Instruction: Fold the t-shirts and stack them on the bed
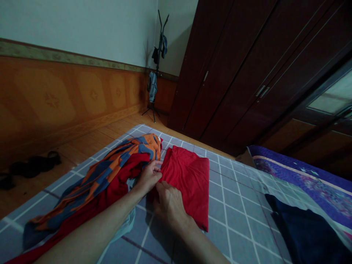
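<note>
A red cloth (189,179), folded into a rough rectangle, lies on the grey checked bed (231,198). Both hands are at its left edge. My left hand (150,176) has its fingers bent at the upper part of that edge, and the fingertips appear to pinch the red cloth. Just below and to the right, my right hand (169,200) is curled against the same edge, its fingertips mostly hidden beneath the knuckles. Left of the cloth is a loose heap of clothes, with an orange and blue garment (110,165) over red and pale blue ones.
A dark navy garment (305,227) lies on the bed at the lower right, near a purple patterned cover (302,176). Beyond the bed stand a dark wardrobe (233,73) and a coat rack (158,66). Dark items (34,165) rest on the floor at the left.
</note>
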A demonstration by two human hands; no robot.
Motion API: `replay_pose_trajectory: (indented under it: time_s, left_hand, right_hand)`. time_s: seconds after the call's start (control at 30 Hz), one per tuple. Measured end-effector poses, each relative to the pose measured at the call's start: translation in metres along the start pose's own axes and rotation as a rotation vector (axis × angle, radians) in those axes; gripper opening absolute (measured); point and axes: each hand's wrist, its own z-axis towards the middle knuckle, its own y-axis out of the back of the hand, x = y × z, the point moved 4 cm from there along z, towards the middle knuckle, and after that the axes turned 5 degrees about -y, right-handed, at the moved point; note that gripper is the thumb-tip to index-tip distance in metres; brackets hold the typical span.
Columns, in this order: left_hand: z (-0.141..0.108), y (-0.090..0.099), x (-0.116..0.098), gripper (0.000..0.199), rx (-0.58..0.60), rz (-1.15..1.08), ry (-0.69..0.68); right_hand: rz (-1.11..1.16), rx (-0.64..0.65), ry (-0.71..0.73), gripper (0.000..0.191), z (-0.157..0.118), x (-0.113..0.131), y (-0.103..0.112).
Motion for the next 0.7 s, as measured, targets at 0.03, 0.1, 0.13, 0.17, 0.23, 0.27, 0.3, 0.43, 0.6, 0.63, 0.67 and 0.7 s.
replay_pose_trajectory:
  time_s: [0.03,0.1,0.13,0.17,0.23,0.27,0.3,0.43,0.6,0.63,0.67,0.7]
  left_hand:
    - [0.0,0.0,0.001,0.04,-0.001,0.019,0.001]
    - [-0.001,0.0,0.0,0.038,-0.006,0.064,-0.004]
    - [-0.002,-0.001,-0.001,0.037,-0.011,0.083,-0.007]
    - [-0.003,-0.001,-0.003,0.037,-0.01,0.11,-0.013]
    - [-0.007,-0.002,-0.009,0.041,0.008,0.213,-0.036]
    - [-0.009,-0.003,-0.012,0.043,0.022,0.285,-0.05]
    - [-0.012,-0.004,-0.015,0.045,0.036,0.365,-0.062]
    - [-0.019,-0.006,-0.023,0.043,0.054,0.643,-0.134]
    - [-0.024,-0.009,-0.025,0.047,0.1,0.89,-0.202]
    - [-0.025,-0.009,-0.024,0.047,0.117,0.9,-0.194]
    - [-0.025,-0.01,-0.024,0.046,0.135,0.895,-0.182]
    - [-0.026,-0.01,-0.024,0.046,0.153,0.879,-0.166]
  right_hand:
    - [-0.011,0.015,0.002,0.028,0.0,0.001,0.002]
    - [-0.029,0.036,0.016,0.031,-0.003,0.002,0.006]
    - [-0.039,0.037,0.025,0.035,-0.007,0.002,0.008]
    - [-0.055,0.032,0.036,0.039,-0.012,0.001,0.009]
    - [-0.111,-0.003,0.056,0.048,-0.029,-0.008,0.009]
    - [-0.15,-0.036,0.064,0.052,-0.039,-0.017,0.008]
    - [-0.192,-0.079,0.076,0.055,-0.051,-0.027,0.007]
    - [-0.311,-0.308,0.127,0.06,-0.095,-0.079,0.007]
    - [-0.282,-0.458,0.132,0.034,-0.117,-0.116,0.01]
    - [-0.261,-0.459,0.138,0.027,-0.117,-0.116,0.01]
    - [-0.245,-0.465,0.141,0.023,-0.117,-0.116,0.013]
    - [-0.236,-0.481,0.138,0.021,-0.118,-0.115,0.017]
